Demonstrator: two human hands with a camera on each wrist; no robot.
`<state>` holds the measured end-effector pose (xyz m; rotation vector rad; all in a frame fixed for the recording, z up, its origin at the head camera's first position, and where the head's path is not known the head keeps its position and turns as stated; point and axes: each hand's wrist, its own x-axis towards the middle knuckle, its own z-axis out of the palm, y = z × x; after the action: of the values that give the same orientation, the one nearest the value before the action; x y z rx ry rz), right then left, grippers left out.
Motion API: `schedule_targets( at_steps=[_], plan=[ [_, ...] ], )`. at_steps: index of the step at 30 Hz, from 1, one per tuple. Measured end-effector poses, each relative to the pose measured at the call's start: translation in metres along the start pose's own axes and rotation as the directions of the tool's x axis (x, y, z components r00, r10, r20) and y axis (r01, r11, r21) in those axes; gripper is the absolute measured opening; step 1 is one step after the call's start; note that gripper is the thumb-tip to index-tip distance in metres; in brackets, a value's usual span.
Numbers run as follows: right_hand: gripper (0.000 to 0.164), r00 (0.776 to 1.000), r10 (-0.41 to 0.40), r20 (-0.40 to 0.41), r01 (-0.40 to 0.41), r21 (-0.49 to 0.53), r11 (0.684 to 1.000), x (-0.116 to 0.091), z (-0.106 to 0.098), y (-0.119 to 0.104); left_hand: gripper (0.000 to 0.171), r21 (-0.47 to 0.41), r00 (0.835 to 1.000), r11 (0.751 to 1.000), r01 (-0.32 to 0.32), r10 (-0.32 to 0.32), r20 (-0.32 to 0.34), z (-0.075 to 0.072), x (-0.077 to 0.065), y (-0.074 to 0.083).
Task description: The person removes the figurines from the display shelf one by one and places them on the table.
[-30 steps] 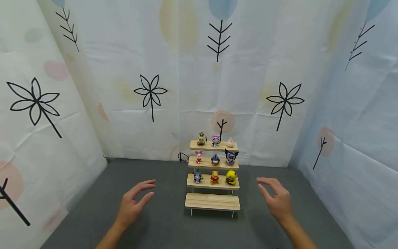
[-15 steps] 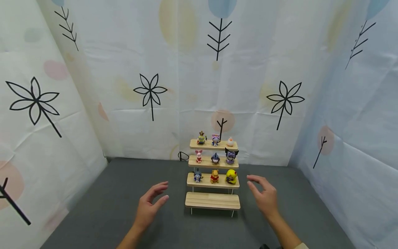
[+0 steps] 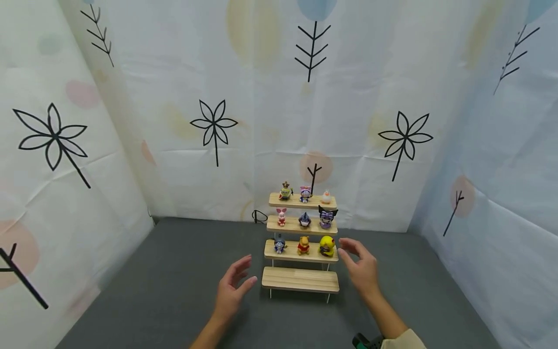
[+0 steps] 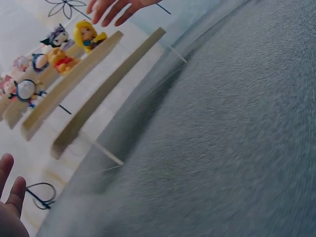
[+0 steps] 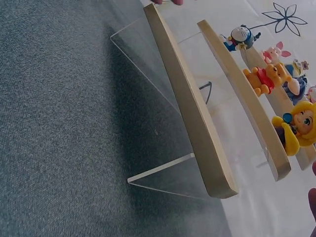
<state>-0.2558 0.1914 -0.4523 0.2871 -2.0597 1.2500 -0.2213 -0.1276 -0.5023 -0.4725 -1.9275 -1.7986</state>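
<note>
A tiered wooden display stand [image 3: 301, 279] with clear legs carries small figurines on its upper three shelves; the lowest shelf is bare wood. My right hand [image 3: 363, 266] is at the right end of the second shelf from the bottom, fingertips close beside the yellow-haired doll figurine [image 3: 326, 246]. Left of that figurine sit a bear figurine in a red shirt [image 3: 303, 245] and a blue-and-white figurine [image 3: 279, 244]. My left hand [image 3: 232, 290], fingers loosely bent and holding nothing, hovers left of the lowest shelf. In the right wrist view, only fingertips [image 5: 313, 197] show at the right edge.
Higher shelves hold a pink piglet figurine [image 3: 281, 217], a dark-eared purple figurine [image 3: 326, 217] and a white duck-like figurine [image 3: 326, 197]. A dark cable loop [image 3: 259, 216] lies behind the stand. Patterned cloth walls [image 3: 174, 121] enclose the grey table [image 3: 174, 271].
Both hands have moved inward toward the stand, the right one reaching the yellow-haired figurine's side, the left nearing the lowest shelf. The figurines have stayed in place.
</note>
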Motion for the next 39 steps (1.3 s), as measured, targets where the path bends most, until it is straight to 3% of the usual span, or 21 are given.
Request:
schedule_targets(
  at_steps=[4,11,22,32,39],
  plan=[
    [0.028,1.000,-0.021,-0.004,0.021,0.030,0.999,0.003,0.006,0.002,0.051,-0.031,0.997,0.997,0.077,-0.077,0.006,0.010,-0.002,-0.009],
    [0.030,0.999,-0.031,0.022,0.030,0.036,0.999,0.006,0.013,0.002,0.059,-0.070,0.986,0.985,0.156,-0.152,0.064,0.025,-0.006,-0.020],
    [0.035,0.997,-0.049,0.056,0.048,0.021,0.999,0.010,0.022,0.003,0.067,-0.064,0.963,0.965,0.253,-0.246,0.109,0.033,-0.007,-0.030],
    [0.042,0.987,-0.074,0.143,0.084,-0.068,0.994,0.011,0.026,0.007,0.071,-0.054,0.952,0.961,0.271,-0.259,0.165,0.032,-0.003,-0.036],
    [0.051,0.981,-0.050,0.185,0.063,-0.066,0.996,0.011,0.026,0.009,0.073,0.071,0.932,0.960,0.271,-0.280,0.231,0.032,-0.003,-0.039]
  ],
)
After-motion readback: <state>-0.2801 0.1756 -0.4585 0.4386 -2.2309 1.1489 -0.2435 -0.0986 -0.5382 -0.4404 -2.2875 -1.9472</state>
